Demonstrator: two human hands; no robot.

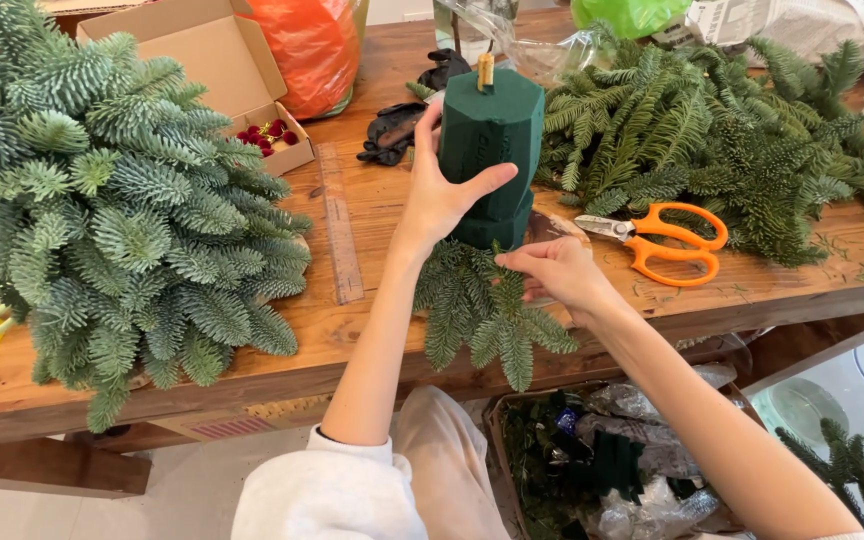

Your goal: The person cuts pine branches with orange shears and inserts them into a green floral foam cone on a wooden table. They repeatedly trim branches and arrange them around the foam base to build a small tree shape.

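Right hand (pixel 555 272) pinching fir sprig (pixel 482 315) at foam block (pixel 490 158) base, seemingly inserted; left hand (pixel 442 190) gripping block's side; scissors (pixel 664 240) right of block

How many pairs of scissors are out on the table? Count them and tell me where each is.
1. The orange-handled scissors lie on the wooden table, right of the green foam block, beside the loose fir branches. More could be hidden under the greenery.

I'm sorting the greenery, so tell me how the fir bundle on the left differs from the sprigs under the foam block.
The fir bundle is a big, full mound, untouched; the sprigs are few and short, fanned at the foam block, with the right hand on them. The bundle looks bluish; the sprigs look darker. Both are needled fir.
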